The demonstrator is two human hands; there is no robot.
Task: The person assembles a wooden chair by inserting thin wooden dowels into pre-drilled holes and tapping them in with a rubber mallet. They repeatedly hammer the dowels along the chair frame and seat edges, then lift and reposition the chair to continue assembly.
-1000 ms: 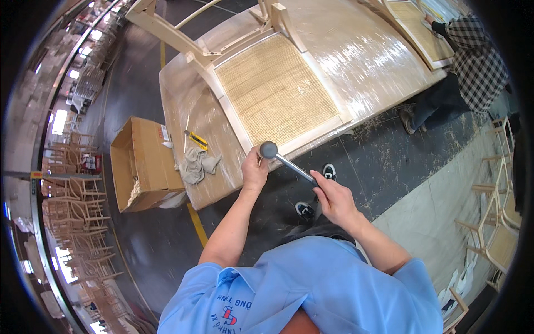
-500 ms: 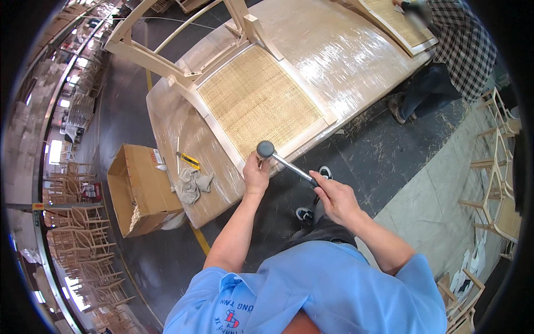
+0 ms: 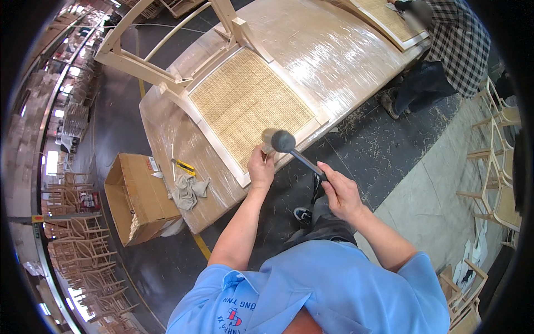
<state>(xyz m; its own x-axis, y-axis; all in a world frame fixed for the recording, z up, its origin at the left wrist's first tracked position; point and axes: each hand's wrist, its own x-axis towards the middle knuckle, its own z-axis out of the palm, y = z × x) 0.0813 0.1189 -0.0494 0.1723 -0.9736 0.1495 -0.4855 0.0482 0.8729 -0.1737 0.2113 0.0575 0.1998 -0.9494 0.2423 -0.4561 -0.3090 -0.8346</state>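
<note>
My right hand (image 3: pixel 342 193) is wrapped round the grip of a mallet (image 3: pixel 284 142) with a dark round head and a metal shaft. The head, blurred by motion, is just right of my left fingertips. My left hand (image 3: pixel 260 168) is closed at the near edge of a chair seat, and whatever its fingers pinch is too small or hidden to name. The pale wooden chair (image 3: pixel 192 83) lies on the wrapped table, with its woven cane seat (image 3: pixel 250 106) facing up and its frame rising at the far left.
The plastic-wrapped table (image 3: pixel 300 61) carries a yellow cutter (image 3: pixel 183 167) and a grey rag (image 3: pixel 189 192). An open cardboard box (image 3: pixel 142 195) stands left of it. A person in a checked shirt (image 3: pixel 459 42) works at another cane panel (image 3: pixel 386 19), far right. Chairs (image 3: pixel 498 167) stand at the right.
The mallet head has lifted away from my left fingertips, moving right and closer to the view. My left hand stays at the seat's edge. The view has shifted slightly.
</note>
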